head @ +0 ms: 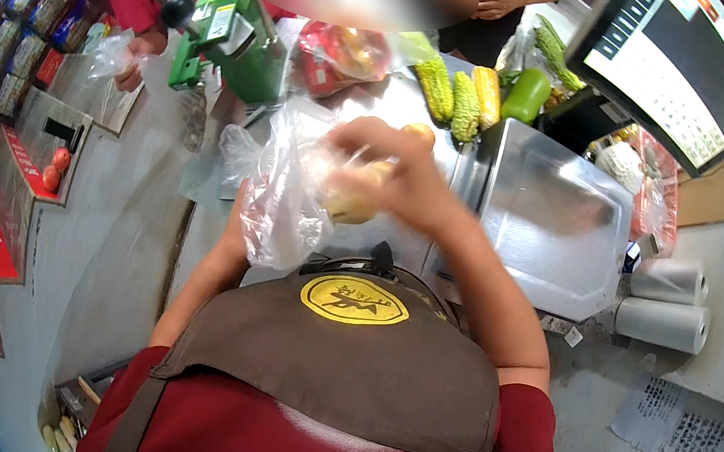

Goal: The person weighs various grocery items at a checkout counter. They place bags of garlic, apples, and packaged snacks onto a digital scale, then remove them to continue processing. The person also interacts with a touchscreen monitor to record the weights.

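Over the metal counter, a crinkled clear plastic bag (289, 193) is held up at the end of my left forearm. The bag covers most of my left hand (236, 227), so its fingers are hidden. My right hand (405, 176), blurred, reaches across to the bag's upper right side, with thumb and fingers spread around pale yellow round produce (347, 206), perhaps potatoes. Whether it grips a piece is unclear. Just beyond its knuckles shows another yellow round piece (420, 134).
Bitter melons (435, 88), corn (486, 96) and a green gourd (526, 96) lie at the back. A green machine with a lever (239, 36) stands left. Right are a steel lid (554, 221), a monitor (678, 70) and bag rolls (662, 323). Another person's hand (136, 59) holds thin plastic.
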